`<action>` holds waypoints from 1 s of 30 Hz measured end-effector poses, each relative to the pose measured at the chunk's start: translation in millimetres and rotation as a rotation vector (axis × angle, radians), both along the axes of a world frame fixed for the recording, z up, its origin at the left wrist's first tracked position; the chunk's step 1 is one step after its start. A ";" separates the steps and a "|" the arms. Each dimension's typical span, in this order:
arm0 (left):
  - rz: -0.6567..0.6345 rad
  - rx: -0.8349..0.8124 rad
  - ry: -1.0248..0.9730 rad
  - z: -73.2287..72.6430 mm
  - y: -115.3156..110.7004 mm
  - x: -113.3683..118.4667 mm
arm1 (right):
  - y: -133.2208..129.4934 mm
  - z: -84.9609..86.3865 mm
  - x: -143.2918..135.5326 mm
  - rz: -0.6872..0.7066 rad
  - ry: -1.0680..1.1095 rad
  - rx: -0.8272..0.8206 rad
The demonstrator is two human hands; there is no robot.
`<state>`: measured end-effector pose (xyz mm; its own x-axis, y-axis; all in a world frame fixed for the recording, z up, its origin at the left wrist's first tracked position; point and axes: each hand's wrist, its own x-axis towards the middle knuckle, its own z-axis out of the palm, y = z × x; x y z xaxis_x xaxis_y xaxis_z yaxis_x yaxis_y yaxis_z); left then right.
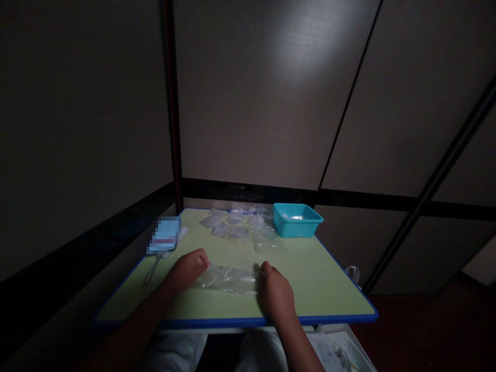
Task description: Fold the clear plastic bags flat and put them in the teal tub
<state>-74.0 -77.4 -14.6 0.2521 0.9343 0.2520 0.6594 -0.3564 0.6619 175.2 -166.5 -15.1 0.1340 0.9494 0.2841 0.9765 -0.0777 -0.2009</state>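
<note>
The table (318, 281) stands before the wall (251, 103). Near its front edge one plastic bag (232, 279) stretches crosswise between the left hand (189, 269) and the right hand (277, 293). Beyond it, toward the wall, loose bags (232, 231) lie in an overlapping spread, with the basin (298, 229) just to their right (something sits inside it, though I can't tell what from here). The phone (165, 235) lies at the left edge, its strap (152, 271) trailing toward the front.

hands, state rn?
Left hand: closed, holding one end of a clear bag.
Right hand: closed, holding the other end.
</note>
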 end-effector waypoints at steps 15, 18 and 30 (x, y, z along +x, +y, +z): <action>-0.401 0.221 0.481 7.6 -80.9 70.6 | -2.0 1.3 1.9 0.031 0.050 0.027; -0.404 0.189 0.474 3.0 -77.0 68.5 | -1.8 1.8 2.1 0.038 0.045 0.026; -0.350 0.162 0.447 0.9 -79.7 68.8 | -4.5 7.5 0.3 -0.022 0.058 -0.026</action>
<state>-5.2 -157.1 -13.8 0.6528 0.7351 0.1827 0.6872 -0.6762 0.2654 175.5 -171.0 -7.6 0.1708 0.9530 0.2503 0.9612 -0.1054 -0.2549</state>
